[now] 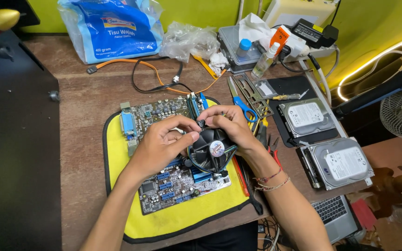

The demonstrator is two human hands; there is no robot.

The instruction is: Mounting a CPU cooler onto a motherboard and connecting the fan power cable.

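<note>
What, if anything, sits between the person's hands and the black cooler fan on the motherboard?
Nothing visible does. The left hand and right hand already rest on the upper edge of the cooler fan, fingertips touching it, on the motherboard. The scissors lie off to the side.

A single head-worn camera looks steeply down, close over a wooden workbench [84, 111], facing the yellow-green wall [196, 11]

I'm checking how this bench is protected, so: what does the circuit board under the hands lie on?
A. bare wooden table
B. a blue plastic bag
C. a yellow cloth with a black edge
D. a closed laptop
C: the circuit board rests on a yellow cloth with a black edge, spread over the wooden table.
</note>
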